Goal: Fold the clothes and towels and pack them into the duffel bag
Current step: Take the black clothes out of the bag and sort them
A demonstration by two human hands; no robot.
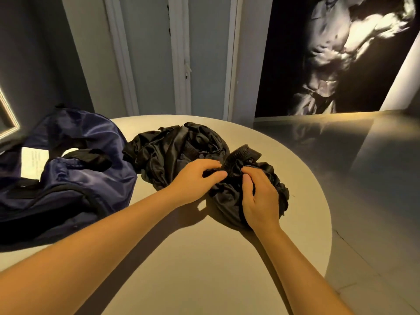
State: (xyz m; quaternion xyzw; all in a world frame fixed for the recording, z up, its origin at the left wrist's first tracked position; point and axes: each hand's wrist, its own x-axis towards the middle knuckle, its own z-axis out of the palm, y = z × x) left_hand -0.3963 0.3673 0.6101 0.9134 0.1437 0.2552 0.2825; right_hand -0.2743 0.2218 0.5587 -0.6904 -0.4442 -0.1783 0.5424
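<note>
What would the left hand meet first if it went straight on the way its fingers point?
The left hand points right, into the crumpled black garment it pinches; that cloth comes first. Just beyond lie fingers of the right hand, gripping the same garment, though depth between them is unclear.

Sheeny navy cloth on the duffel bag [75,178] at left, with matt black straps [95,158]. Glossy, creased black cloth in the clothes pile [172,146] at centre. Ribbed matt waistband [241,153] on the nearer garment [227,196]. Smooth matt table [193,258]. Polished, reflective floor [363,167] at right.
</note>
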